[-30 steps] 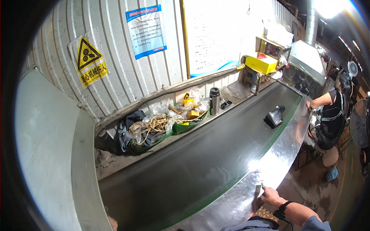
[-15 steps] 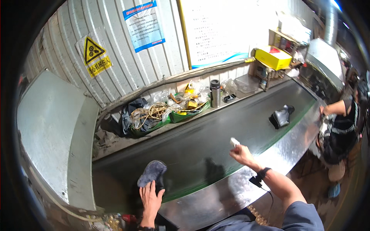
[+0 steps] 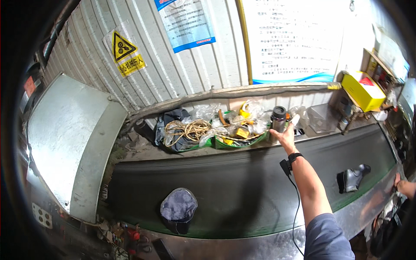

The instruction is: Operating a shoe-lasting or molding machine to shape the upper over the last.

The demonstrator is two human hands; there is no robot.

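Observation:
My right hand (image 3: pixel 284 139) is stretched over the dark belt toward a steel thermos with a black lid (image 3: pixel 279 118). Its thumb and fingers are spread around the thermos's lower part in the picture; whether they touch it I cannot tell. A white covering (image 3: pixel 295 120) is on one finger. My left hand is out of view. At the near left of the belt stands a black boot (image 3: pixel 179 210), its fuzzy grey lining facing up. Another black boot (image 3: pixel 353 178) lies at the belt's right.
The belt (image 3: pixel 225 190) runs between a metal ledge (image 3: pixel 208 246) and a cluttered shelf. Green-edged bags with coiled cord (image 3: pixel 190 132) sit left of the thermos. A clear plastic box (image 3: pixel 323 118) and yellow box (image 3: pixel 365 91) are farther right. A co-worker's hand (image 3: pixel 405 186) rests at right.
My right hand has reached up and away to the thermos. My left hand has let go of the near boot and left the view. The view has shifted.

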